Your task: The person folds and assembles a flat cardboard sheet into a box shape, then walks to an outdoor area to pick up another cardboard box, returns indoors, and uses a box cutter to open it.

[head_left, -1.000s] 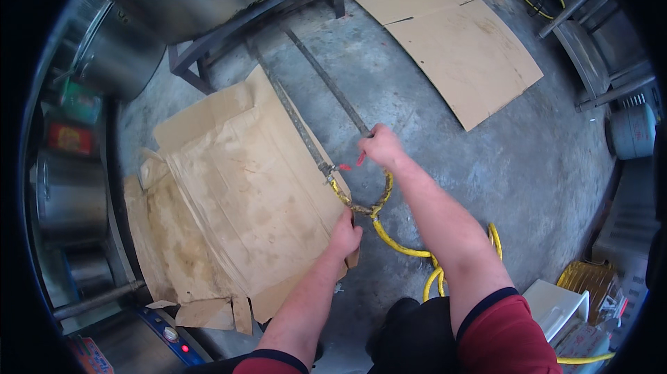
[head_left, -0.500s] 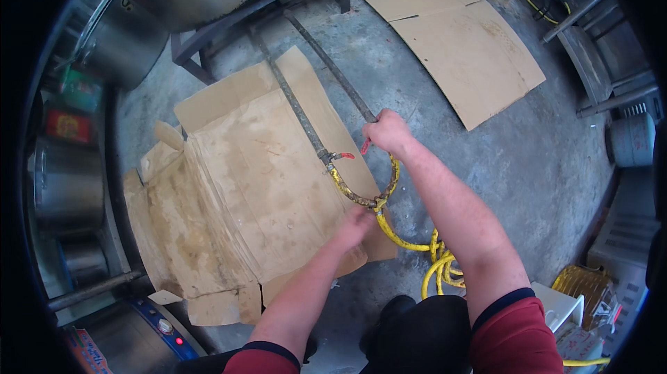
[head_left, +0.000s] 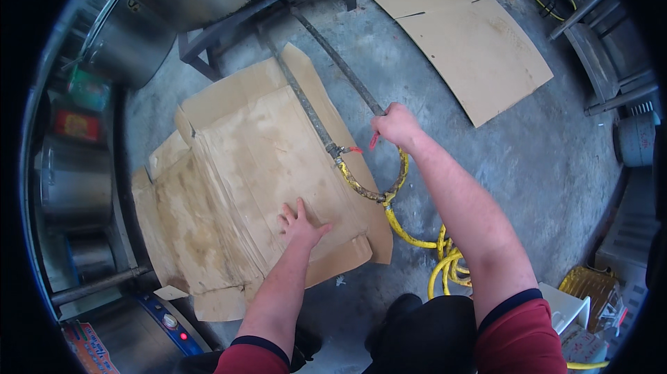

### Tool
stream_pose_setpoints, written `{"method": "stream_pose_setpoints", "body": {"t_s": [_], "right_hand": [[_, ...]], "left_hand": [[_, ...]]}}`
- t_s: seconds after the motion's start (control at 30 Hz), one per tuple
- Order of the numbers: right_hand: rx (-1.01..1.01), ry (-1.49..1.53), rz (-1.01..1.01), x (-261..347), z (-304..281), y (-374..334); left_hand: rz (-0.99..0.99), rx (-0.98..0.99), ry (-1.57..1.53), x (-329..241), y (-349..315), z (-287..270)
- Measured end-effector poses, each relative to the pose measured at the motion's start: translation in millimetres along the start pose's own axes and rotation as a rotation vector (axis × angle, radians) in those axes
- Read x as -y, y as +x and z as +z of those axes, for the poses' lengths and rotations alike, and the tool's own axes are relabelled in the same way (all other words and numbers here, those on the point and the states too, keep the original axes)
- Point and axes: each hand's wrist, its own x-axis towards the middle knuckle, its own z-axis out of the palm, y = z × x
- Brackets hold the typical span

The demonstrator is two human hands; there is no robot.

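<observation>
My left hand (head_left: 300,222) lies flat with fingers spread on a stained, flattened cardboard box (head_left: 236,179) on the concrete floor. My right hand (head_left: 394,124) is closed around the near end of a long dark metal pipe (head_left: 337,61), by a small red valve handle (head_left: 374,140). A second dark pipe (head_left: 299,96) runs beside it across the cardboard, its end fitting bearing a red tag (head_left: 354,150). A dirty yellow hose (head_left: 389,193) loops from both pipe ends and coils (head_left: 448,263) on the floor near my knees.
A large steel vessel on a grey metal frame (head_left: 208,34) stands at the top left. More cardboard sheets (head_left: 472,47) lie at the upper right. Steel pots and shelving (head_left: 76,172) line the left. A yellow crate (head_left: 590,291) and white box sit lower right.
My left hand has slid from the cardboard's right edge further onto the sheet and spread flat. My right hand has stayed on the pipe end, and the view has shifted slightly.
</observation>
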Motion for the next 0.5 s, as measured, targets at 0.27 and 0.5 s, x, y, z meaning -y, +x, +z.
{"method": "stream_pose_setpoints", "body": {"t_s": [0.27,0.5], "right_hand": [[-0.088,0.014,0.008,-5,8,6],[-0.108,-0.023,-0.062,7,-6,-6]], "left_hand": [[0.274,-0.057,0.211,40,35,-24],[0.347,-0.078,-0.026,64,80,-26]]}}
